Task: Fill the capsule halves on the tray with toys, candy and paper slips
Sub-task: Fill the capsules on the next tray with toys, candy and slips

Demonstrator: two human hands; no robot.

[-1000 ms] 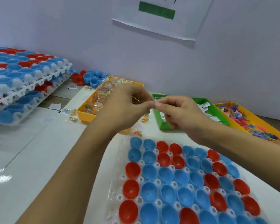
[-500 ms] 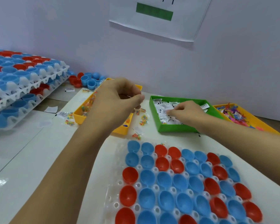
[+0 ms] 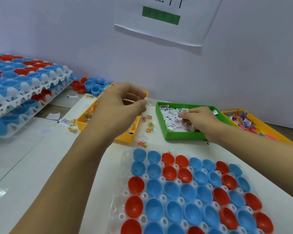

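White bench [image 3: 32, 166]: paper slips [image 3: 172, 118] are being pinched from green plastic tray [image 3: 183, 135] at 1 o'clock by right hand [image 3: 199, 119]; clear candy packet [image 3: 146, 103] is gripped by left hand [image 3: 120, 107]. Next: drop into empty red and blue capsule halves [image 3: 188, 191].

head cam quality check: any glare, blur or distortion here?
Head view: glare patches on the glossy table at lower left; wide-angle bending stretches the forearms and the capsule tray near the bottom edge; slight softness on the left hand and paper slips, print unreadable; lighting even, shadows soft.
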